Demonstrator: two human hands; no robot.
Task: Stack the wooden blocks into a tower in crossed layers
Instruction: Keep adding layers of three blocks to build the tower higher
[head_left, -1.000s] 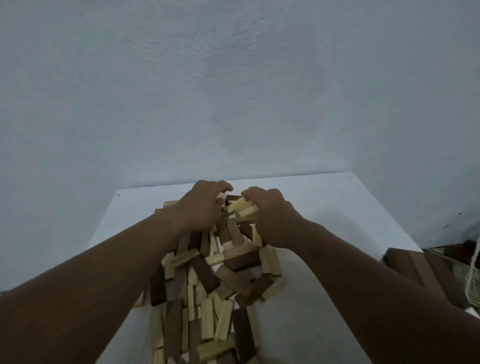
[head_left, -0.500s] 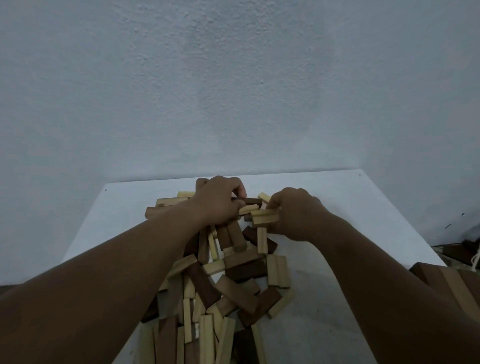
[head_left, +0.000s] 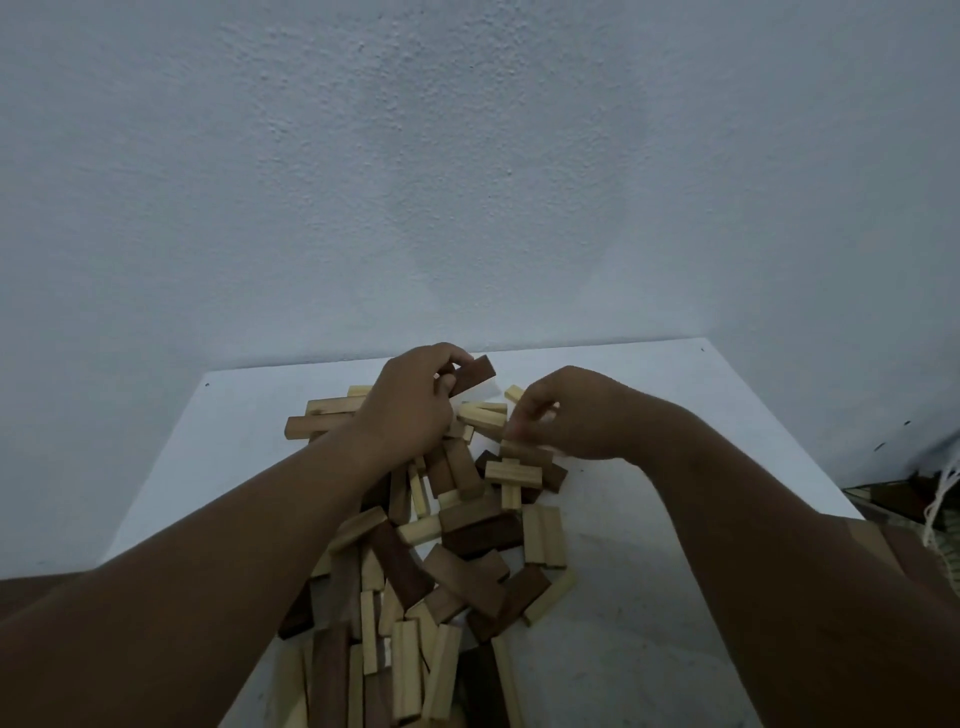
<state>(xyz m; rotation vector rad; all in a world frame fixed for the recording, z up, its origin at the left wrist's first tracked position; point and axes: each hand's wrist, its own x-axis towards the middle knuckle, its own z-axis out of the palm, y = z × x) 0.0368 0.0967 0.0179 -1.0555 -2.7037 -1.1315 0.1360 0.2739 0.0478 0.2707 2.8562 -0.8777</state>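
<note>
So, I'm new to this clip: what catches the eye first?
A jumbled pile of light and dark wooden blocks sprawls down the white table. At its far end the left hand lifts a dark block, while the right hand picks at pale ones.

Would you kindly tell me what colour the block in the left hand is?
Dark brown block, gripped by the left hand; head view.
</note>
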